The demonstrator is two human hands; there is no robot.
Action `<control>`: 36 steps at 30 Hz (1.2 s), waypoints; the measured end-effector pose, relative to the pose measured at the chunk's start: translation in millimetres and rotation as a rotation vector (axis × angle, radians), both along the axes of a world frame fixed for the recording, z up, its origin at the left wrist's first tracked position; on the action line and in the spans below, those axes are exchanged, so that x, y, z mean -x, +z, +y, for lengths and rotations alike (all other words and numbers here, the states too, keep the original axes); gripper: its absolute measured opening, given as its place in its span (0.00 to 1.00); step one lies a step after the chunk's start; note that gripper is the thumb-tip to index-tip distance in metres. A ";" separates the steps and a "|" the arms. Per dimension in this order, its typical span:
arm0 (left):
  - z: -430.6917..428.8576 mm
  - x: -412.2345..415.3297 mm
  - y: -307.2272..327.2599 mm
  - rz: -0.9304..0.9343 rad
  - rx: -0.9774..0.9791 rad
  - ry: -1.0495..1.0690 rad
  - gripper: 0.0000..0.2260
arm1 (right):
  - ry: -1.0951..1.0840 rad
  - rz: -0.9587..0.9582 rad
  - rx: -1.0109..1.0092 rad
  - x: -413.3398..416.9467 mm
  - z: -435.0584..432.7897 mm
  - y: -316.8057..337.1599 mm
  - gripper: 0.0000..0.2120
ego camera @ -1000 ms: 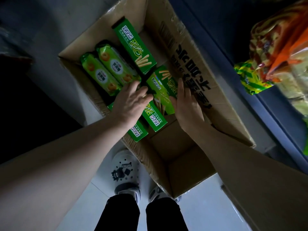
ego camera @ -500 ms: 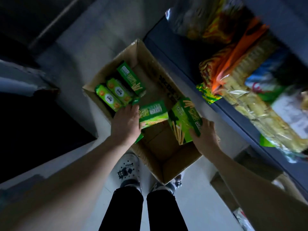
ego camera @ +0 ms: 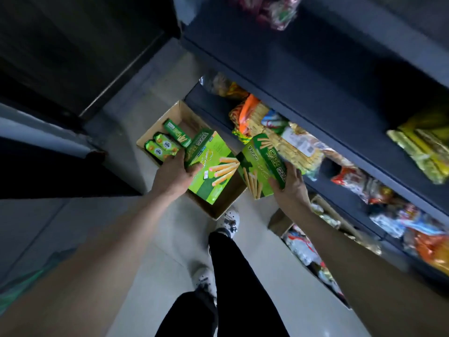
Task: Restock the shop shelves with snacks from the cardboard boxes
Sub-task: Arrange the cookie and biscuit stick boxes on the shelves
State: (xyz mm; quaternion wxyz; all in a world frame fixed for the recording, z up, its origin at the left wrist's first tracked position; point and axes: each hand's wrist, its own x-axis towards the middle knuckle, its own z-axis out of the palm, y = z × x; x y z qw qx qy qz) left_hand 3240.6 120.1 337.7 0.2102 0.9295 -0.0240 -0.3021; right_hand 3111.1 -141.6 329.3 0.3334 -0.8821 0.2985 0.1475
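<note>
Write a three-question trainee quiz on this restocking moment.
1. True or false: the left hand and the right hand each hold green biscuit-stick boxes.
2. What lies in the cardboard box on the floor? A) two green packets and one green stick box; B) bottles; C) nothing.
3. Fill in: the shelves stand on the person's ___ side.
Key: 1 true; 2 A; 3 right.

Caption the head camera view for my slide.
Left hand and right hand grip green snack boxes near the cardboard box, beside stocked shelves.
</note>
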 end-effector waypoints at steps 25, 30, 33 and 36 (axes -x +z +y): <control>-222.4 179.5 511.0 -0.583 0.630 -0.530 0.15 | -0.102 -0.770 0.486 317.4 -202.9 501.5 0.15; -290.7 195.6 592.4 -0.736 0.849 -0.464 0.16 | -0.095 -0.965 0.632 349.9 -272.6 603.2 0.11; -321.0 191.6 623.1 -0.774 0.941 -0.370 0.16 | -0.159 -1.063 0.632 354.3 -307.4 645.7 0.10; -346.8 180.6 648.0 -0.771 1.061 -0.258 0.14 | -0.264 -1.188 0.637 347.4 -330.7 677.4 0.09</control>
